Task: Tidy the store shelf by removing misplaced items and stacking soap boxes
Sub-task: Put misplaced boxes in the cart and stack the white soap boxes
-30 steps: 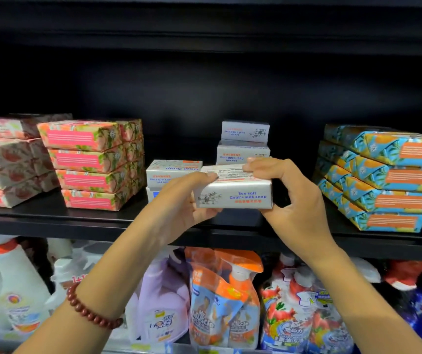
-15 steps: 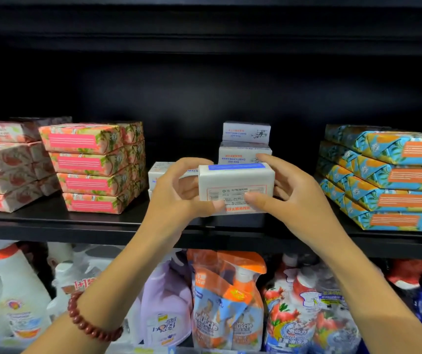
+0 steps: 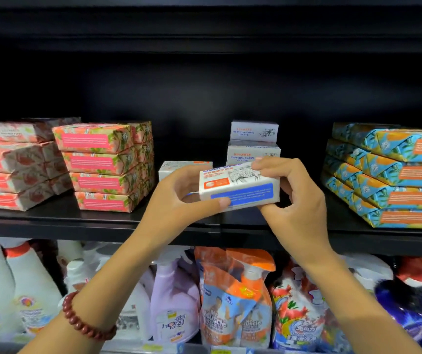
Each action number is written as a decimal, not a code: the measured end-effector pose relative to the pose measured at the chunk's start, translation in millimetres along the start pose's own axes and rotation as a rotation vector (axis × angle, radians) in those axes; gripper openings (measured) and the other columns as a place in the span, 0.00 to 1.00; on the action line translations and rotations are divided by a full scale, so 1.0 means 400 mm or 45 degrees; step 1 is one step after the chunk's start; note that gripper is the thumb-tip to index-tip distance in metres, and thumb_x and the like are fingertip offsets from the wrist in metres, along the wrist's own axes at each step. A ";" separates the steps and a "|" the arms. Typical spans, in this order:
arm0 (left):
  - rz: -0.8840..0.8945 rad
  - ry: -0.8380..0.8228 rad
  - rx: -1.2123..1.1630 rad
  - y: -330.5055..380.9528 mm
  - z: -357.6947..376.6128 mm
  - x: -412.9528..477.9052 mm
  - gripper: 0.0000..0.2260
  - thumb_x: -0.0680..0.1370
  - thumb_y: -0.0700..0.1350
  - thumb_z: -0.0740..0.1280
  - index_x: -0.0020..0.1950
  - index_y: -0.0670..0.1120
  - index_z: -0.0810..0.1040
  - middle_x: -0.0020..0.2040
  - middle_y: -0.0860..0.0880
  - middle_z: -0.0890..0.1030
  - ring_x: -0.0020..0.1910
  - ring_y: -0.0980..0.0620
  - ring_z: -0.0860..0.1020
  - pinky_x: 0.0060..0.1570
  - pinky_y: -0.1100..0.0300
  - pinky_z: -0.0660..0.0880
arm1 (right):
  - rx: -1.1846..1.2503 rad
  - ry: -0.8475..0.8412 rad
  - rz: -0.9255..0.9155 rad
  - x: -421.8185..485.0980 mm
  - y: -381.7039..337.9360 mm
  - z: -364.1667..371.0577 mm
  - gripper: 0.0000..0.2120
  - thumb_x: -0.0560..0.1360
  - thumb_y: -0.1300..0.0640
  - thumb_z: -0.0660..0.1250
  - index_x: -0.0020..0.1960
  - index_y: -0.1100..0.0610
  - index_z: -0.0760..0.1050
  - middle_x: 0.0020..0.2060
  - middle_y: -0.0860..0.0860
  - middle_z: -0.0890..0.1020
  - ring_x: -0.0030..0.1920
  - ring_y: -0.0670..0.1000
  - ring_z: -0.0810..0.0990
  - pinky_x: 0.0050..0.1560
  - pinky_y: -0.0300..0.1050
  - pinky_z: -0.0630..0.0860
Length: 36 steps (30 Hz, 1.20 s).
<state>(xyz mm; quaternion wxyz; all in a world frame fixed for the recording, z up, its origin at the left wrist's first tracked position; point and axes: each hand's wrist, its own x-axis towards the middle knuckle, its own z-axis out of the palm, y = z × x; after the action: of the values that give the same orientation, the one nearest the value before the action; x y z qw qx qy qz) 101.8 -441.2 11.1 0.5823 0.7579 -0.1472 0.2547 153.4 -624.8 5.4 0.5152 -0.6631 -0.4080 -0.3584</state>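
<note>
Right now the black shelf carries everything you are sorting. Toward its right end sits the blue-and-orange soap stack, wrapped bars piled flat and square so that they steady one another. Toward the left end the pink soap stacks are built the same way, in piles side by side. Near the back edge, about mid-shelf, the white soap stack shows two boxes, with a lower white box just to its left.

Your left hand and right hand both grip the held soap box, each clamping one end between thumb and fingers. You hold it above the shelf's front edge, in front of the white pile. It is tilted with its blue panel toward you, probably so that you can check its face and turn it to match the others. I judge your next move is to lay it flat on the white boxes.
</note>
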 end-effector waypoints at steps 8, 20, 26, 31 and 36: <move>0.069 0.230 0.111 0.002 -0.047 0.010 0.26 0.57 0.53 0.78 0.52 0.48 0.78 0.49 0.52 0.84 0.50 0.56 0.82 0.46 0.65 0.77 | -0.072 -0.063 0.048 -0.004 0.016 0.017 0.20 0.69 0.61 0.73 0.58 0.54 0.71 0.55 0.43 0.76 0.59 0.42 0.75 0.56 0.33 0.73; 0.059 0.556 0.338 -0.049 -0.062 0.095 0.20 0.67 0.45 0.77 0.55 0.46 0.74 0.48 0.56 0.80 0.44 0.64 0.79 0.37 0.73 0.74 | -0.506 -0.676 0.251 -0.049 0.055 0.018 0.18 0.69 0.43 0.71 0.55 0.50 0.78 0.52 0.41 0.79 0.54 0.41 0.74 0.56 0.39 0.72; 0.092 0.567 0.366 -0.083 -0.069 0.098 0.21 0.71 0.51 0.74 0.59 0.43 0.77 0.51 0.52 0.82 0.49 0.57 0.81 0.39 0.71 0.74 | -0.522 -0.651 0.214 -0.056 0.062 0.019 0.18 0.69 0.41 0.69 0.53 0.51 0.80 0.51 0.42 0.80 0.54 0.43 0.75 0.53 0.40 0.73; 0.167 0.560 0.335 -0.084 -0.062 0.084 0.12 0.78 0.45 0.67 0.59 0.44 0.78 0.53 0.53 0.82 0.52 0.60 0.80 0.46 0.69 0.76 | -0.535 -0.653 0.207 -0.057 0.063 0.020 0.18 0.70 0.40 0.69 0.53 0.50 0.80 0.51 0.42 0.80 0.53 0.42 0.75 0.53 0.40 0.74; 0.152 0.593 0.414 -0.094 -0.063 0.081 0.13 0.81 0.46 0.61 0.63 0.45 0.76 0.55 0.54 0.81 0.53 0.61 0.79 0.45 0.70 0.76 | -0.540 -0.673 0.183 -0.054 0.059 0.019 0.16 0.70 0.43 0.70 0.54 0.51 0.79 0.51 0.42 0.80 0.54 0.42 0.75 0.54 0.41 0.74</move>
<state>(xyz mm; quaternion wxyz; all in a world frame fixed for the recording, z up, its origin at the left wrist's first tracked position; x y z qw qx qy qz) 142.8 -404.3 3.8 0.4555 0.7523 -0.0110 0.4760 166.2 -624.1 -24.9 0.2664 -0.8523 -0.3961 -0.2137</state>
